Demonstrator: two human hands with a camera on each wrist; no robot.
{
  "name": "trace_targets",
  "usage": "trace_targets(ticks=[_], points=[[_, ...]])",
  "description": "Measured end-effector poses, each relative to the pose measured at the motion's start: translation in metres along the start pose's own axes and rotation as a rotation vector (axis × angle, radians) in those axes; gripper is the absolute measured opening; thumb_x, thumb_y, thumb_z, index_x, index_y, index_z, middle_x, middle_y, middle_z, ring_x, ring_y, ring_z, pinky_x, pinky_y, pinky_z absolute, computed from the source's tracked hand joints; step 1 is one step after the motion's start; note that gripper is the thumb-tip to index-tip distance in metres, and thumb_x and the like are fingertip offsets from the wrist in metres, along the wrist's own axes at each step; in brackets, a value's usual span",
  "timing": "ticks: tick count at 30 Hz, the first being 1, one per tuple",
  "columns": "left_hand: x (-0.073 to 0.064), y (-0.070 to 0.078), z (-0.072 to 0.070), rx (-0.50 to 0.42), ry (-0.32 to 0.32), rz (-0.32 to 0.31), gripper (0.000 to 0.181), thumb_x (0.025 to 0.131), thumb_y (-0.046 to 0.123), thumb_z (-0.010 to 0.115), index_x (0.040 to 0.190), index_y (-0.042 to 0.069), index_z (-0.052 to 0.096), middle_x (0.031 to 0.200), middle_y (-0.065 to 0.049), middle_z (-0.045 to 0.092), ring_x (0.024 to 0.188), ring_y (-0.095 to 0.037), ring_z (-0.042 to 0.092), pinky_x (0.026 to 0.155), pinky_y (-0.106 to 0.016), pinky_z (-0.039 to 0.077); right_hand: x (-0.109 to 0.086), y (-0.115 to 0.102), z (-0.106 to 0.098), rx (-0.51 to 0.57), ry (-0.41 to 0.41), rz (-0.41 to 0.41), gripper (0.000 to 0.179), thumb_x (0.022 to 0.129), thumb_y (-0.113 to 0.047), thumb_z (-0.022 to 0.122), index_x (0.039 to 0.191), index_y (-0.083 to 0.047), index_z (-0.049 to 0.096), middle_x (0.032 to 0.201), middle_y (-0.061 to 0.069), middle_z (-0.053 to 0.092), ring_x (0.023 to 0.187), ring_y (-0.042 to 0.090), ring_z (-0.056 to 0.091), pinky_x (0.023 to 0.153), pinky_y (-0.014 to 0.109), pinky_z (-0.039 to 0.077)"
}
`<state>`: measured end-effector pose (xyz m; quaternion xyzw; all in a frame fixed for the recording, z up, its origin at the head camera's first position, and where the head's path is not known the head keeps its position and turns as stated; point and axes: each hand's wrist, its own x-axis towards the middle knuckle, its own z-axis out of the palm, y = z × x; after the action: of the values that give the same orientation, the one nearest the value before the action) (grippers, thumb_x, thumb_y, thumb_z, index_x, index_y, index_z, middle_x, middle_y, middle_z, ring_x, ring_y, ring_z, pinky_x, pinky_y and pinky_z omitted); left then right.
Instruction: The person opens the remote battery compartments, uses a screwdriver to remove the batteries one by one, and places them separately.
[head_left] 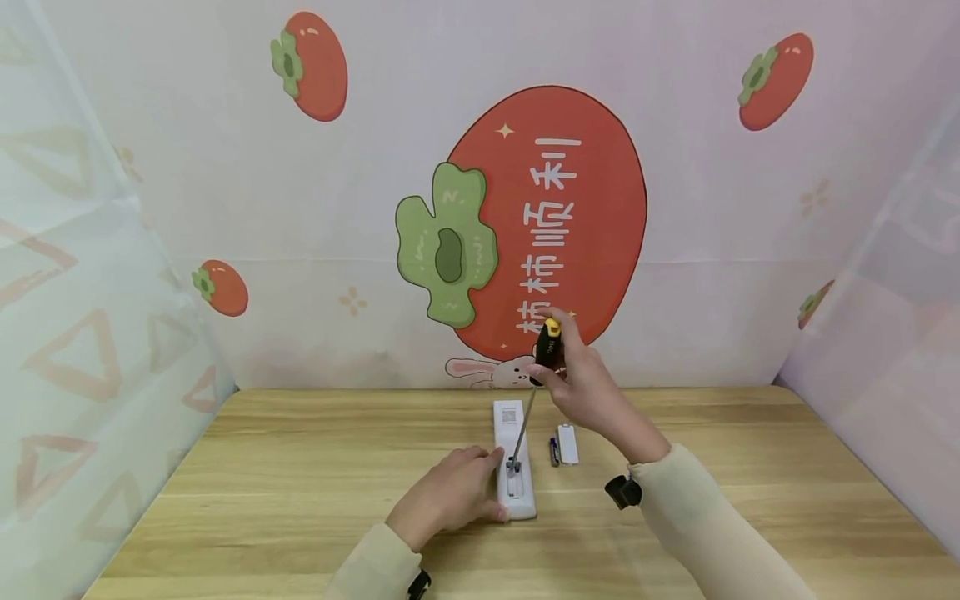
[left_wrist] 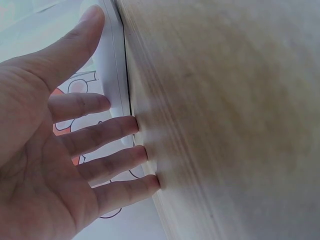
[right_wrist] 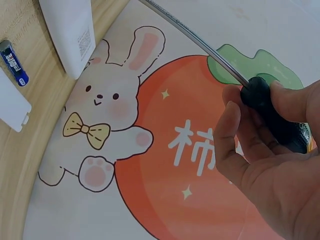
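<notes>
A white remote control lies back side up on the table, its battery compartment uncovered. My left hand rests along its left side, with thumb and index fingertips at its edge. In the left wrist view the fingers are fairly straight and spread, several tips down at the table. My right hand grips the black and yellow handle of a screwdriver above the remote. Its long metal shaft slants down into the compartment, where the tip meets small dark parts. The right wrist view shows the screwdriver's shaft and the curled fingers.
Right of the remote, a blue battery lies beside a white battery cover. The wooden table ends at a back cloth printed with persimmons and a rabbit. Cloth sides stand left and right.
</notes>
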<state>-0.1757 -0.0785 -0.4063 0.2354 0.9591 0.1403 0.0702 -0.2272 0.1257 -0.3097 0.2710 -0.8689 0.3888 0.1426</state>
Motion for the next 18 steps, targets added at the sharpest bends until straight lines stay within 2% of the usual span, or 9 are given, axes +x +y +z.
trace_targets(ticks=[10, 18], points=[[-0.001, 0.0, 0.0, -0.022, 0.003, -0.003, 0.083, 0.08, 0.046, 0.084, 0.145, 0.003, 0.055, 0.14, -0.016, 0.058, 0.126, -0.033, 0.055, 0.107, -0.047, 0.047, -0.009, 0.007, -0.01, -0.017, 0.045, 0.002, 0.078, 0.094, -0.001, 0.071, 0.152, -0.016, 0.021, 0.098, 0.018, 0.062, 0.078, 0.025, 0.063, 0.068, 0.035, 0.058], [-0.002, 0.0, -0.001, -0.035, 0.005, -0.014, 0.084, 0.08, 0.045, 0.084, 0.146, 0.004, 0.054, 0.14, -0.016, 0.057, 0.127, -0.034, 0.054, 0.107, -0.048, 0.046, -0.017, 0.017, -0.021, 0.048, 0.093, 0.053, 0.076, 0.095, 0.002, 0.068, 0.152, -0.015, 0.021, 0.097, 0.02, 0.063, 0.075, 0.024, 0.063, 0.066, 0.033, 0.057]])
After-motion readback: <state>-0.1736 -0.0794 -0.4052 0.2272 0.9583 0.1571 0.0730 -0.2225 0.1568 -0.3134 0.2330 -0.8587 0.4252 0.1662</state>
